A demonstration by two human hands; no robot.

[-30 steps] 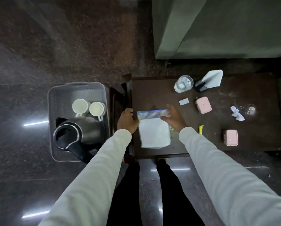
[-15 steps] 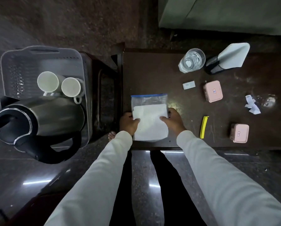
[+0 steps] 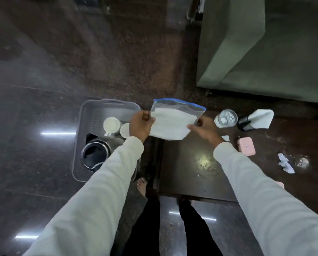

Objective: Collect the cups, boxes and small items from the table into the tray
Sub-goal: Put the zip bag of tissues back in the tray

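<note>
A clear zip bag [image 3: 173,121] with a blue top edge and white contents is lifted off the dark table [image 3: 193,174], between table and tray. My left hand [image 3: 140,124] pinches its left side. My right hand [image 3: 202,129] holds its right side, fingers partly behind the bag. The grey tray [image 3: 88,115] stands left of the table and holds two white cups [image 3: 111,124] and a steel kettle [image 3: 96,154]. On the table lie a pink box [image 3: 246,148], a glass of water [image 3: 225,118] and a torn white wrapper [image 3: 285,163].
A black holder with a white napkin [image 3: 259,120] stands at the table's back. A green sofa [image 3: 265,43] fills the upper right. A second pink box peeks out beside my right sleeve. My bare foot [image 3: 141,185] is on the glossy dark floor.
Both hands have lifted the zip bag off the table and carried it up and left toward the tray. My head has moved, so the whole scene has shifted in view.
</note>
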